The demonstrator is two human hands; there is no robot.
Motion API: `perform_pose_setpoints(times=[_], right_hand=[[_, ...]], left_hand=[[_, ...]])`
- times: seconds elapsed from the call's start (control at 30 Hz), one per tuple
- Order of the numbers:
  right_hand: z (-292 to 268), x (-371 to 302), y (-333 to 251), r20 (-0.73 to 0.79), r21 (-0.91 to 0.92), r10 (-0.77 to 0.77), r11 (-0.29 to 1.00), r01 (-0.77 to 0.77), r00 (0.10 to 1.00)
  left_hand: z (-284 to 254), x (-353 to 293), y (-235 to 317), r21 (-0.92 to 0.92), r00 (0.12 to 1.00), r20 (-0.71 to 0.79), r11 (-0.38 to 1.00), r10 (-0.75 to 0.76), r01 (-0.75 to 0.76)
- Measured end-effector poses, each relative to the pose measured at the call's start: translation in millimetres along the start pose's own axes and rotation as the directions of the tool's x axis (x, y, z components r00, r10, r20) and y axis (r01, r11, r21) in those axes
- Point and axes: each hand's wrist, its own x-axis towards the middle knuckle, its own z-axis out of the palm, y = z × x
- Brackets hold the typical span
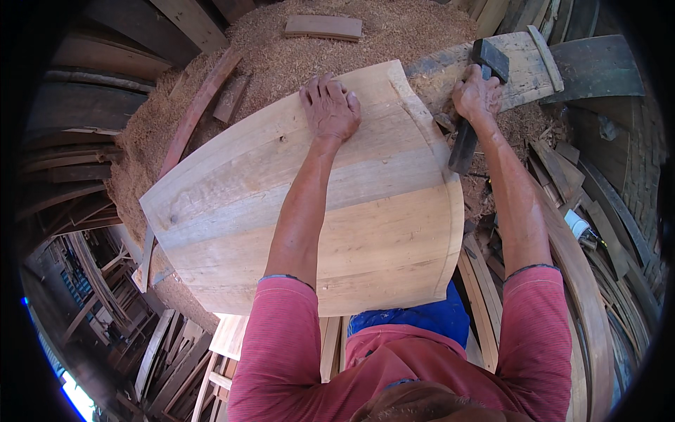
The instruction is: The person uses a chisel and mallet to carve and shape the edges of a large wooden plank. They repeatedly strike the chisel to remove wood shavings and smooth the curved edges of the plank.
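A broad, pale wooden panel (pixel 380 211), made of several planks side by side, lies in front of me with its narrower end to the left. A raised lip runs along its curved right edge. My left hand (pixel 332 109) rests on the panel's upper part, palm down with the fingers stretched toward the far edge. Just beyond the right edge, my right hand (pixel 478 97) is closed round a mallet (pixel 491 60) with a dark block head. A dark flat bar (pixel 463 148) sticks out below that hand; I cannot tell whether it belongs to the mallet.
Sawdust (pixel 260 35) covers the ground beyond the panel, with a short board (pixel 323 27) on it. A worn plank (pixel 524 67) lies behind my right hand. Curved boards (pixel 105 56) line the left side. Long timber strips (pixel 580 302) and offcuts crowd the right.
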Motion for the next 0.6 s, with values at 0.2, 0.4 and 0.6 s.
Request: perform_pose_setpoints(times=[0.2,0.4,0.6], right_hand=[[3.1,1.3,1.7,-0.008,-0.006,-0.001,1.000,0.001,1.000],[-0.9,-1.1,0.2,-0.007,-0.003,0.010,1.000,-0.010,1.000],[5.9,2.4,1.6,-0.011,-0.029,0.007,1.000,-0.007,1.000]], left_hand=[[-0.2,0.2,0.8,-0.006,1.000,-0.017,1.000,0.009,-0.009],[-1.6,0.1,2.1,-0.008,1.000,-0.018,1.000,0.018,-0.018],[0.3,4.0,1.1,0.020,1.000,0.004,1.000,-0.001,0.001]])
